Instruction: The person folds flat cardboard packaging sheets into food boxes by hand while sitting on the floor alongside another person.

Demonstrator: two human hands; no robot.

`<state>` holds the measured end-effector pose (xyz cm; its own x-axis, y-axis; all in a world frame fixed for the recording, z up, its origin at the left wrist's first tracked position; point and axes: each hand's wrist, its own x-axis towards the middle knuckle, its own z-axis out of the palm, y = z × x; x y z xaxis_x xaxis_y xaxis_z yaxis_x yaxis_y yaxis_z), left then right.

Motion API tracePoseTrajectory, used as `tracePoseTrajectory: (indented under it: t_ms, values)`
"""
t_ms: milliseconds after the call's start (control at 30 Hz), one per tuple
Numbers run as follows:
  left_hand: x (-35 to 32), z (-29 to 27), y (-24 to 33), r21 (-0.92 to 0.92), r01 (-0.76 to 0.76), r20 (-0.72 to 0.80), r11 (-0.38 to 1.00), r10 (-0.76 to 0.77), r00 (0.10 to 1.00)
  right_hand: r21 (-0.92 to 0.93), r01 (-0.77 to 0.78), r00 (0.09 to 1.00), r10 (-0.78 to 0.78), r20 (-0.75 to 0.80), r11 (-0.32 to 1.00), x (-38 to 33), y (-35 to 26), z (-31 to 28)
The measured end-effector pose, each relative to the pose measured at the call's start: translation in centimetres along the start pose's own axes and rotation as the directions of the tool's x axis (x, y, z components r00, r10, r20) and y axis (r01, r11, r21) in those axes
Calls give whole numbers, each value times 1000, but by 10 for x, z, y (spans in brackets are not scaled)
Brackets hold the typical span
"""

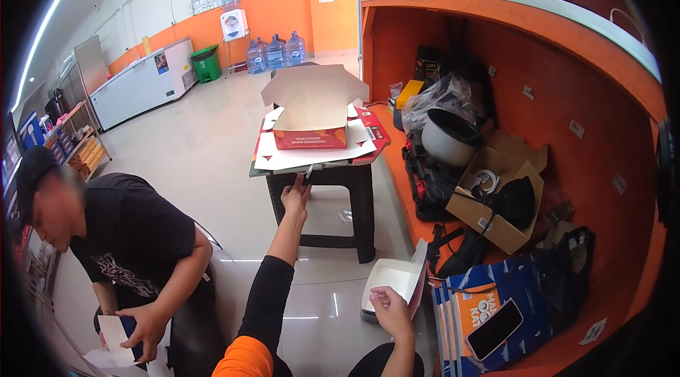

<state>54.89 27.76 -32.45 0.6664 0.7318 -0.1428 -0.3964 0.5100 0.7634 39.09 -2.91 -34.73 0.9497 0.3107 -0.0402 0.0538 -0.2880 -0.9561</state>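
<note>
My left hand [295, 197] reaches forward to the near edge of a black stool [363, 210], fingers apart, fingertips at a small pale strip on the edge. On top of the stool, an open red cardboard box [312, 139] with raised flaps rests on flat white-and-red card sheets [276, 158]. Low on the right, my right hand [393, 312] is curled closed over an open white-lined box [388, 276] near the floor. Whatever its fingers may hold is hidden.
A co-worker [134, 235] crouches at left, handling a folded card [117, 338]. An orange shelf [602, 115] on the right holds a rice cooker pot [450, 137], an opened carton [510, 232], a blue bag [460, 292] and a phone [494, 329]. Water bottles [275, 52] stand far back.
</note>
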Motion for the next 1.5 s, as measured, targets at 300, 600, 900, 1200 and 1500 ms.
tracePoseTrajectory:
  t_ms: [300, 600, 900, 1200, 1500]
  values:
    - [-61, -52, 41, 145, -8, -59, 989, 16, 998, -31, 46, 997, -48, -56, 998, -12, -4, -8]
    - [-110, -104, 81, 222, 0, -14, 975, 3, 1000, -438, -352, 788, 10, -615, 827, 8, 0, -13]
    - [-219, -66, 165, 636, -257, 638, 728, -308, 706, -446, -585, 785, 336, -520, 677, 34, 44, -31]
    - [-140, -23, 193, 712, -584, 700, -390, 330, 634, -393, -437, 870, 268, -414, 810, 42, 76, -72]
    - [-180, -20, 216, 620, -716, 751, -321, 508, 422, -419, -72, 941, -79, -330, 905, 37, 66, -51]
